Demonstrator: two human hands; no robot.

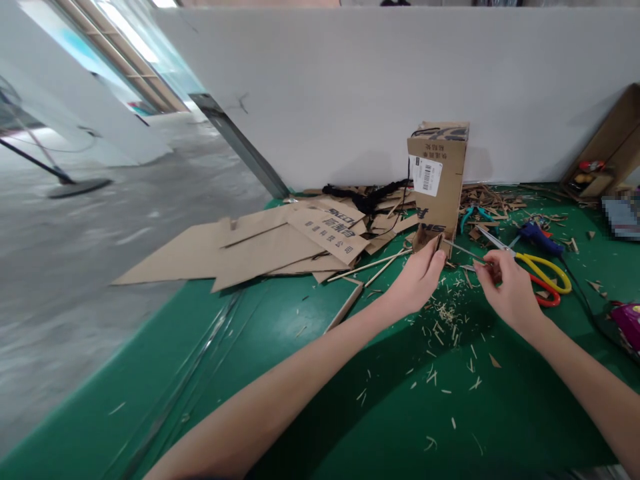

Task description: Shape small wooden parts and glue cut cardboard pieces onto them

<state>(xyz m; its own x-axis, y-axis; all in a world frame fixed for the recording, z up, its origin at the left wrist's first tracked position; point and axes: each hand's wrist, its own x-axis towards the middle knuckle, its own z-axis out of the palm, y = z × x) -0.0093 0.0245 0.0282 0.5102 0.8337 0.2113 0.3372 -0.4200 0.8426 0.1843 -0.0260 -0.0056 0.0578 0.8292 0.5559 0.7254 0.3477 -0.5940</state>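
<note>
A tall cardboard box point(440, 190) with a white label stands upright near the white wall. My left hand point(417, 277) is closed at its lower front, pinching a small dark-edged cardboard piece point(439, 243). To the right, my right hand point(505, 287) pinches a thin rod point(463, 249), whose far end reaches the piece at my left fingertips. Scissors point(540, 267) with yellow and red handles lie just beyond and beside my right hand. Thin wooden sticks point(373, 265) rest on the green table left of the box.
Flat cardboard sheets point(270, 247) cover the table's back left, with black fuzzy material point(365, 199) behind. Teal pliers point(477, 215) and a blue glue gun point(540, 238) lie at right. Wood shavings point(447, 313) litter the green table point(280, 320). A purple object point(627, 323) sits at the right edge.
</note>
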